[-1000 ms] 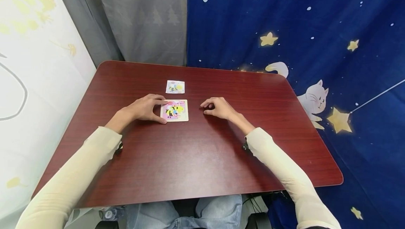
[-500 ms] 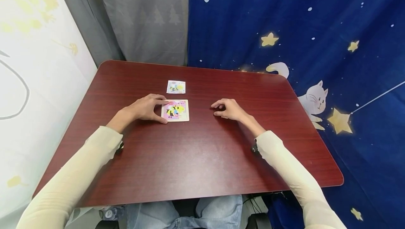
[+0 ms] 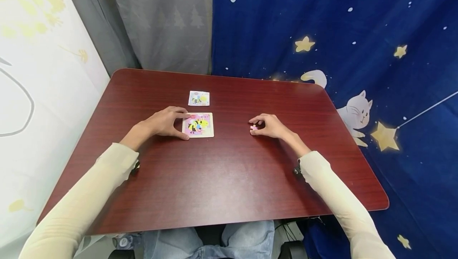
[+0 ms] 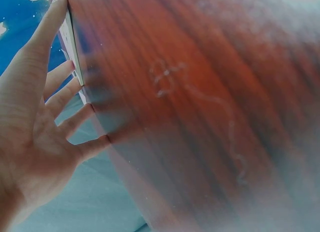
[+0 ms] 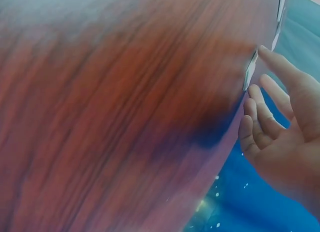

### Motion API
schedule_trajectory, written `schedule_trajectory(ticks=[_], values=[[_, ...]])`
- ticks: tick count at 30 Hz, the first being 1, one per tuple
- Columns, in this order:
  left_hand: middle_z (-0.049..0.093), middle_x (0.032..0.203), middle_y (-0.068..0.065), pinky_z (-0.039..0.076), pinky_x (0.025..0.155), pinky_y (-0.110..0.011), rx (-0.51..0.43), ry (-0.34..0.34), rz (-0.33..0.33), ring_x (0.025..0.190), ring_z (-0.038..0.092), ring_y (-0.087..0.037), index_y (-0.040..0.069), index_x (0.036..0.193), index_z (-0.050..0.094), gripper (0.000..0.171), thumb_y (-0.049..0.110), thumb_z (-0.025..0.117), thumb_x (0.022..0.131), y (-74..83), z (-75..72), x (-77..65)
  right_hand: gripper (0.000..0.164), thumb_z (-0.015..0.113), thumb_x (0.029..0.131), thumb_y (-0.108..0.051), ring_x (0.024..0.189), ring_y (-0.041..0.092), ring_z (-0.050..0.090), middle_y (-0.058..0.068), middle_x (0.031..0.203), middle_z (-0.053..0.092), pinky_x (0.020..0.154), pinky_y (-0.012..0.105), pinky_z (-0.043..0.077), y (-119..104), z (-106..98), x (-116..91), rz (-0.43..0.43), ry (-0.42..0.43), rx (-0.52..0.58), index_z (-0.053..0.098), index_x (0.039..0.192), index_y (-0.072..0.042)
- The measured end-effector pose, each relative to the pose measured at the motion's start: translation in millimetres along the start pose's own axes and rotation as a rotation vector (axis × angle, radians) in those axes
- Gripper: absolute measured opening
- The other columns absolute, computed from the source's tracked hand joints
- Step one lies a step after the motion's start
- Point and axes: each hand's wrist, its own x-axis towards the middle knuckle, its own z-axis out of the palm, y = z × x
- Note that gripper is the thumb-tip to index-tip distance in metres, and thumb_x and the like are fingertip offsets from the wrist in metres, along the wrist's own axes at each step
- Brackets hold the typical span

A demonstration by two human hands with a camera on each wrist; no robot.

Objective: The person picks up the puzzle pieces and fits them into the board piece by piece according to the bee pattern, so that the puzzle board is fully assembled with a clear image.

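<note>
A square jigsaw puzzle point(image 3: 200, 125) with a pink, yellow and black bee-like picture lies flat on the table. At its left side, my left hand point(image 3: 165, 122) holds it, thumb at the lower left corner and forefinger over the upper left. In the left wrist view, the left hand point(image 4: 47, 127) shows its other fingers spread at the puzzle's edge and tabletop. To the right, my right hand point(image 3: 271, 126) pinches a small pink puzzle piece point(image 3: 253, 128) between thumb and forefinger. The right wrist view shows this piece point(image 5: 251, 70) edge-on, low over the table.
A small paper card point(image 3: 198, 98) with a similar picture lies just beyond the puzzle. Both sit on the brown wooden table point(image 3: 229, 179). Grey point(image 3: 171, 24) and starry blue curtains point(image 3: 272, 20) hang behind it, and a white panel point(image 3: 43, 104) stands at the left.
My right hand has moved rightward, away from the puzzle, and a pink piece now shows clearly between its thumb and forefinger. The left hand and the puzzle have stayed in place.
</note>
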Motion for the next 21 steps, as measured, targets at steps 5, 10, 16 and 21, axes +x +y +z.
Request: schedule_trajectory(ticks=[5, 10, 16, 21], values=[[0.05, 0.151, -0.008, 0.038, 0.115, -0.054, -0.005, -0.003, -0.006, 0.143, 0.039, -0.031, 0.014, 0.149, 0.058, 0.098, 0.064, 0.089, 0.071, 0.9, 0.4, -0.8, 0.04, 0.089, 0.084, -0.026, 0.097, 0.021, 0.065, 0.007, 0.108, 0.071, 0.088, 0.04, 0.053, 3, -2, -6, 0.033, -0.018, 0.003, 0.079, 0.12, -0.013], [0.05, 0.151, -0.009, 0.038, 0.115, -0.055, -0.007, -0.006, -0.005, 0.142, 0.039, -0.032, 0.013, 0.149, 0.058, 0.098, 0.063, 0.089, 0.071, 2.1, 0.2, -1.5, 0.035, 0.088, 0.086, -0.025, 0.091, 0.018, 0.066, 0.006, 0.103, 0.071, 0.085, 0.038, 0.055, 3, -1, -7, 0.024, -0.033, 0.003, 0.08, 0.118, -0.014], [0.049, 0.151, -0.01, 0.036, 0.116, -0.055, -0.002, -0.005, -0.004, 0.142, 0.039, -0.033, 0.013, 0.15, 0.058, 0.098, 0.064, 0.088, 0.072, 1.0, 0.3, -1.3, 0.034, 0.088, 0.086, -0.024, 0.09, 0.02, 0.066, 0.006, 0.1, 0.071, 0.084, 0.037, 0.054, 0, -2, -4, -0.004, -0.034, -0.01, 0.08, 0.117, -0.012], [0.049, 0.151, -0.01, 0.037, 0.114, -0.057, -0.002, -0.008, 0.002, 0.142, 0.039, -0.034, 0.013, 0.15, 0.058, 0.098, 0.065, 0.088, 0.072, 1.4, -0.6, -1.7, 0.034, 0.087, 0.087, -0.025, 0.091, 0.019, 0.065, 0.005, 0.099, 0.07, 0.083, 0.035, 0.053, -5, 1, 3, -0.009, -0.031, -0.012, 0.08, 0.118, -0.013]])
